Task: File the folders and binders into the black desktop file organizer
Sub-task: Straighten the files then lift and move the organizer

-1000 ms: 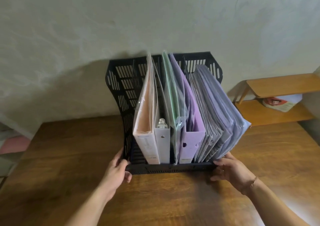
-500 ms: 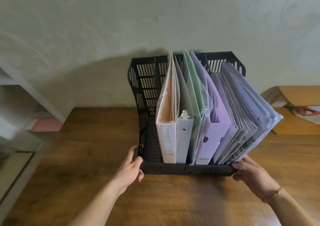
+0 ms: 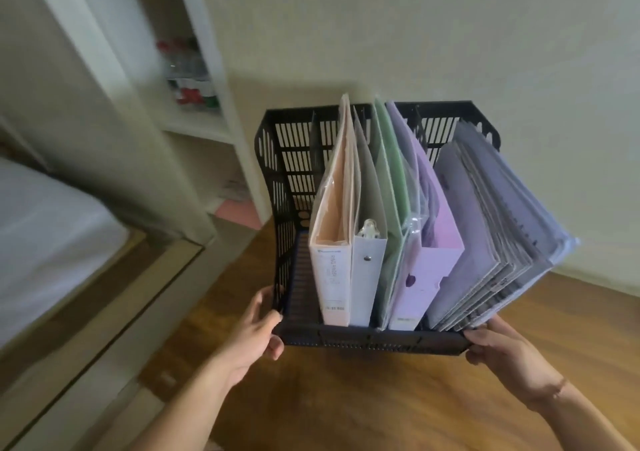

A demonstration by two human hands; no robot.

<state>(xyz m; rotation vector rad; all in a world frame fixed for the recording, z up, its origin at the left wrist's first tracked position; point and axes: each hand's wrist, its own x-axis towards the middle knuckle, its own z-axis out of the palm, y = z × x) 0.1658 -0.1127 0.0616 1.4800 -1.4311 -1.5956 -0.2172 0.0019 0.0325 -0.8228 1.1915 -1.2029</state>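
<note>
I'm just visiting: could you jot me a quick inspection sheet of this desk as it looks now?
Surface: brown wooden table, bare where visible.
Job's things: black slotted plastic file organizer holding a peach ring binder, a white binder, a green folder, a lilac file box and grey-purple sleeves; leftmost slot empty.
Clutter: nothing seen.
Grips: left hand and right hand hold the organizer's front corners.
Cables: nothing seen.
Surroundings: white shelf unit, blurred.

A single head-worn wide-angle camera looks forward and down, close over the wooden desk [image 3: 381, 398]. It faces the pale wall [image 3: 415, 35], with a white shelf unit [image 3: 194, 70] at its left edge.
</note>
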